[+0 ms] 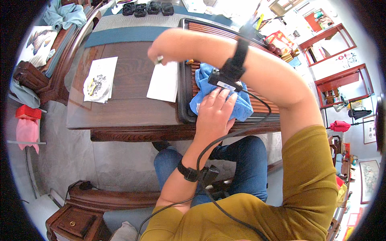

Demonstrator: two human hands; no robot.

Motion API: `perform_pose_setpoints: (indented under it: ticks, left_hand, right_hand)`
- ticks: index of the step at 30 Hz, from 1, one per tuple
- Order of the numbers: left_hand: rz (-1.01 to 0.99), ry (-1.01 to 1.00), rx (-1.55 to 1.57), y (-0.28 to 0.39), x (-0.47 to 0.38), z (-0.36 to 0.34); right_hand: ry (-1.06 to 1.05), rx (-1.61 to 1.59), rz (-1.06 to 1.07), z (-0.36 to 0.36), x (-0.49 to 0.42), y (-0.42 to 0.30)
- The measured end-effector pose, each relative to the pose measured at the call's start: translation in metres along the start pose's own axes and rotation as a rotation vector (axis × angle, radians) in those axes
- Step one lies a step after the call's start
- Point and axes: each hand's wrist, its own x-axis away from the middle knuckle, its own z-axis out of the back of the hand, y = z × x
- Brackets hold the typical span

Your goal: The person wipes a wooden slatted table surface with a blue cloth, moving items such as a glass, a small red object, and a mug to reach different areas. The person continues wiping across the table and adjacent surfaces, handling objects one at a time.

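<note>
My left hand (pixel 215 110) lies with extended fingers on a crumpled blue cloth (pixel 241 105), which rests on a slatted wooden tea tray (pixel 185 105) with a dark rim. Across the tray reaches my right arm, and my right hand (pixel 164 45) hovers over the dark wooden table (pixel 129 72), slightly blurred. Its curled fingers pinch a small whitish-green object (pixel 159 60) that is too small to name. Just below that hand is a folded white paper (pixel 162 84), partly covered by it. Farther left, a dish of ash and butts (pixel 97 86) sits on another white sheet (pixel 110 64).
Several small black containers (pixel 147 9) line the far edge, beyond a blue-grey table runner (pixel 120 34). Red packaging (pixel 279 42) and dark round objects (pixel 272 47) stand past the tray. A black cable (pixel 208 147) runs from my wrist devices over my lap. A wooden bench (pixel 54 81) is at left.
</note>
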Motion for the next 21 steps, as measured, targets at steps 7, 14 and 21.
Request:
perform_pose_setpoints:
  ticks: [7, 14, 21]
  left_hand:
    - [0.037, -0.020, -0.012, 0.001, -0.001, -0.001]
    - [0.024, -0.029, -0.025, 0.000, -0.001, -0.002]
    - [0.022, -0.036, -0.028, 0.001, -0.002, -0.002]
  right_hand:
    - [0.150, -0.728, -0.999, 0.005, 0.078, 0.065]
    - [0.060, -0.751, -1.154, -0.043, 0.099, 0.067]
    - [0.074, -0.568, -1.126, -0.050, 0.107, 0.058]
